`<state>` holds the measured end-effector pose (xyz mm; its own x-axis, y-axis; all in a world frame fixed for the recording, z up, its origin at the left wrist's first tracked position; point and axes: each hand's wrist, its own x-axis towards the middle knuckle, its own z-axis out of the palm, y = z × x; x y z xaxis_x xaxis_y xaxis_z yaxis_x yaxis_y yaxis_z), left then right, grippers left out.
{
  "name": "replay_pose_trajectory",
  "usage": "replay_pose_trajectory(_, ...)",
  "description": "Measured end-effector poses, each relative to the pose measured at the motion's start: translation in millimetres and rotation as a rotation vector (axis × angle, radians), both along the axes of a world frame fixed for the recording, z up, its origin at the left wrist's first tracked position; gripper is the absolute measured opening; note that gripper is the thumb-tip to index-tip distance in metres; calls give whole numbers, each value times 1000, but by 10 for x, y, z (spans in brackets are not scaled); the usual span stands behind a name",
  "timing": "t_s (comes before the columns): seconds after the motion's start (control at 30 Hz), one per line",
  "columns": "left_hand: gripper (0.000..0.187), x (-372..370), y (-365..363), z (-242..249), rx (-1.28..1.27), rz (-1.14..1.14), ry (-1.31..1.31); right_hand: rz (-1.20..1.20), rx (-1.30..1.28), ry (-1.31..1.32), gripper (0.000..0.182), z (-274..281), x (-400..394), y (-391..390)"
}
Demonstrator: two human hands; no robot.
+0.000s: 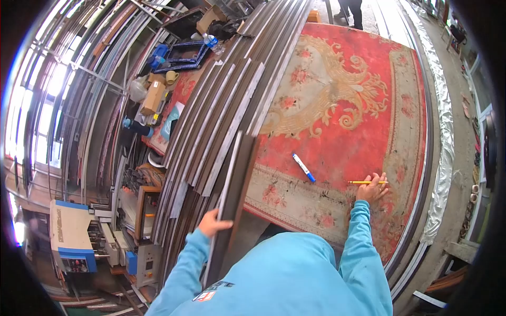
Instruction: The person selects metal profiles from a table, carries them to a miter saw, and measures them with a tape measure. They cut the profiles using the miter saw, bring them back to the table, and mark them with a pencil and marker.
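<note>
My left hand (pixel 214 223) grips the near end of a long dark brown profile bar (pixel 227 203), its thumb lying across the top. The bar has a pale edge and lies along the right side of a stack of similar profiles (pixel 221 124). On the right, my right hand (pixel 372 190) rests on a red and beige floral carpet (pixel 337 152) with a yellow pencil (pixel 359 182) held between its fingers. The pencil points left. A white marker with a blue cap (pixel 303 168) lies on the carpet, left of my right hand and apart from it.
A beige and blue machine (pixel 74 234) stands at the lower left. Beyond the profiles are a cardboard box (pixel 153 98), a mug (pixel 171 77) and a water bottle (pixel 212 43). Wrapped silvery lengths (pixel 437 121) run along the right. A person's legs (pixel 354 11) show at the far end.
</note>
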<state>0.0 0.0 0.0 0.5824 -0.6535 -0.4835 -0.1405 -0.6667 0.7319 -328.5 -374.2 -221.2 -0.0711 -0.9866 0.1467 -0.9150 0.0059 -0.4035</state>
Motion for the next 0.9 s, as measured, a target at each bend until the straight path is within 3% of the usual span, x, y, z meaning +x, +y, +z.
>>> replay_pose_trajectory(0.07,65,99,-62,36,37,44,-13,-3,-19,-14,23,-46,61,284)
replay_pose_trajectory(0.1,58,-79,-860,-486,-9,48,33,11,-104,92,23,88,-352,-352)
replay_pose_trajectory(0.17,52,247,-1251,-503,-8,-9,-2,11,-95,60,22,45,-187,-181)
replay_pose_trajectory(0.3,72,765,-2042,-902,-121,-158,-152,27,-110,79,22,-53,-104,-147)
replay_pose_trajectory(0.4,76,995,-2553,-1179,-216,-114,-85,29,-112,100,22,-75,-96,-152)
replay_pose_trajectory(0.47,78,1098,-2857,-1254,-235,-137,105,29,-111,119,22,-59,-93,-140)
replay_pose_trajectory(0.57,77,1156,-3199,-1354,-175,-98,-126,48,-133,127,23,4,-68,-155)
replay_pose_trajectory(0.7,73,1265,-3334,-1993,-243,17,-210,36,-96,147,22,67,-48,-175)
replay_pose_trajectory(0.73,71,1104,-3413,-1640,-196,14,-289,38,-99,138,22,74,-44,-176)
replay_pose_trajectory(0.9,67,1288,-3334,-1830,-191,-26,-366,41,-106,136,21,82,-22,-179)
